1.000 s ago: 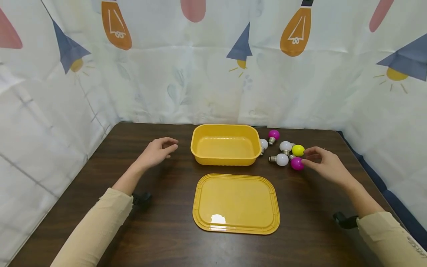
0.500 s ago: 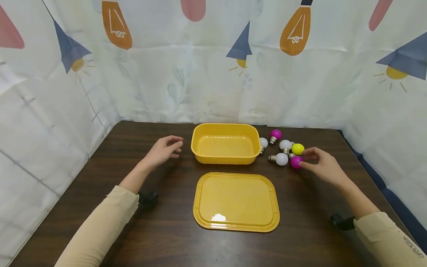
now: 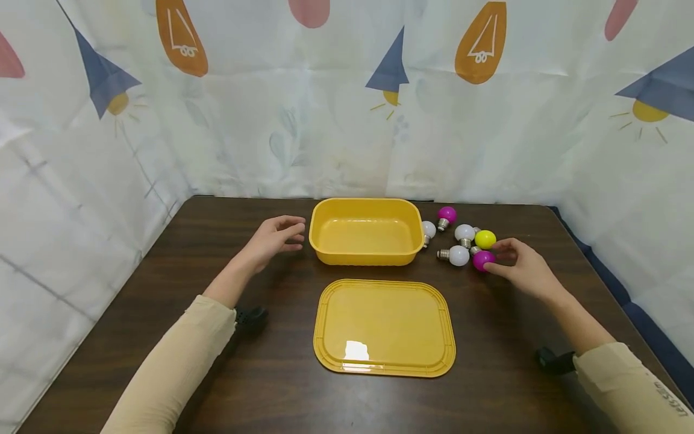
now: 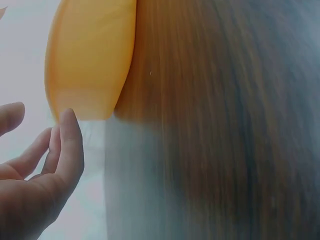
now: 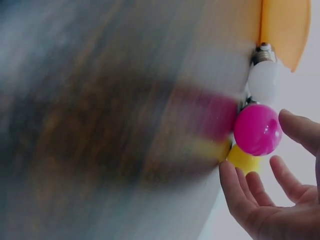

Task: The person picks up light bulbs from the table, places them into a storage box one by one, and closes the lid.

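At the left end of a yellow box [image 3: 365, 258] my left hand [image 3: 278, 240] hovers with fingers loosely bent and nothing in them. In the left wrist view its fingertips overlap the box's end wall [image 4: 92, 60]. My right hand [image 3: 523, 265] is beside a group of light bulbs, thumb and fingers spread apart. Its thumb tip is right at a magenta bulb [image 3: 483, 260]; the fingertips are near a yellow bulb [image 3: 485, 240]. The right wrist view shows the magenta globe [image 5: 257, 130] between thumb and fingers, ungripped. White bulbs [image 3: 458, 255] lie just left of it.
A flat yellow lid [image 3: 385, 328] lies in front of the box on the dark wooden table [image 3: 260, 386]. Another magenta bulb [image 3: 447, 214] and a white bulb [image 3: 428, 230] lie by the box's right end. A printed curtain [image 3: 325, 138] hangs behind the table.
My left hand has moved right and slightly away from me, closer to the box. My right hand has shifted slightly left to the magenta bulb. The bulbs stay about where they were.
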### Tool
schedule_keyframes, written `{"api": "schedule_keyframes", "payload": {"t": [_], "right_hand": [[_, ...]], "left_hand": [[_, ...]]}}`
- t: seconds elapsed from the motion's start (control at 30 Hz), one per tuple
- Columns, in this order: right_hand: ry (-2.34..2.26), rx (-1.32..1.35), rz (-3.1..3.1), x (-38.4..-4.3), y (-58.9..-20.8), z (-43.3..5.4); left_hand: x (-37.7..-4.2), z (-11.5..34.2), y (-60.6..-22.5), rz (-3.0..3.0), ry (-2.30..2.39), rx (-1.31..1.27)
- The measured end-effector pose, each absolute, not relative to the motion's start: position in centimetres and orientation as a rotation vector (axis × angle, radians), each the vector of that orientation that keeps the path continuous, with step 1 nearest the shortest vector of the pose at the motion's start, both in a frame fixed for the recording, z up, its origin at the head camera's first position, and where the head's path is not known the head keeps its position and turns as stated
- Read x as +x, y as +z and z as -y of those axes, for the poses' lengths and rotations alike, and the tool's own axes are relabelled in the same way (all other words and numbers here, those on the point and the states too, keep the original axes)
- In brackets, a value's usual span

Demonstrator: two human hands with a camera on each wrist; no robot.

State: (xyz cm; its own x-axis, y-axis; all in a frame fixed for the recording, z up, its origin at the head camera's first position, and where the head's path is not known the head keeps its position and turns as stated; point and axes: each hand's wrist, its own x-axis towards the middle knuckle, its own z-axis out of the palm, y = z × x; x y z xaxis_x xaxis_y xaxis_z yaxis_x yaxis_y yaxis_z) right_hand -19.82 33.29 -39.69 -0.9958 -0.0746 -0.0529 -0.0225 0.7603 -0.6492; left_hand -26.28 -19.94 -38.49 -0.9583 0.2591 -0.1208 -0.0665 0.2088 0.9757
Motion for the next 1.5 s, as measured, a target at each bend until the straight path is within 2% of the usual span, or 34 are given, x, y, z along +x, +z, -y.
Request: {"api": "schedule_keyframes", "payload": {"t": [0.97, 1.5], "right_hand": [[-1.176, -0.118, -2.799, -21.1, -39.7, -32.7], [-1.218, -0.040, -2.722, -20.9, -40.2, -33.5]], "left_hand": [[-27.6, 19.5, -38.3, -2.064, 1.930, 0.102], [-27.7, 19.1, -39.2, -2.004, 1.959, 0.118]]}}
